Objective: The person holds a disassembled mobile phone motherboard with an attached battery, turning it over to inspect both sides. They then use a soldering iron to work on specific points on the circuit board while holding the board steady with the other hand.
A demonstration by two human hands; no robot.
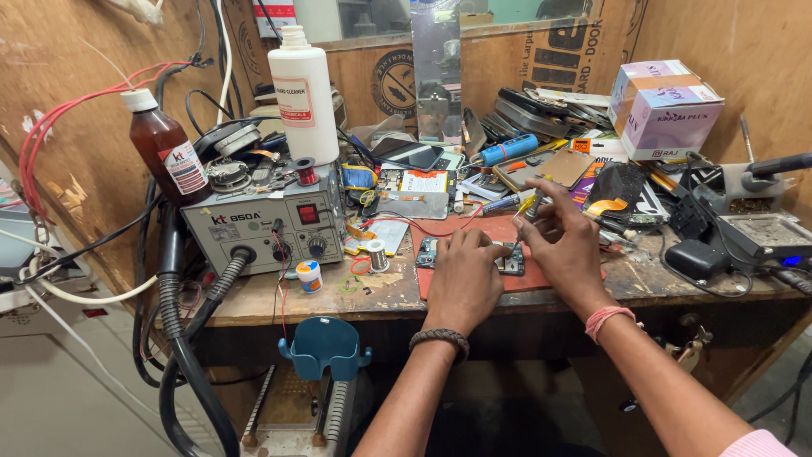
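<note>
On a red mat at the bench's front edge lies a small green circuit board. My left hand rests on it, fingers curled, pinning it down. My right hand pinches a thin screwdriver with a yellow handle, its tip pointing down at the board's right end. A braided band sits on my left wrist and a pink band on my right.
A grey hot-air rework station stands at left with a black hose hanging down. A brown bottle and a white bottle are behind it. Phone parts, a solder spool, a pink box and a soldering stand crowd the bench.
</note>
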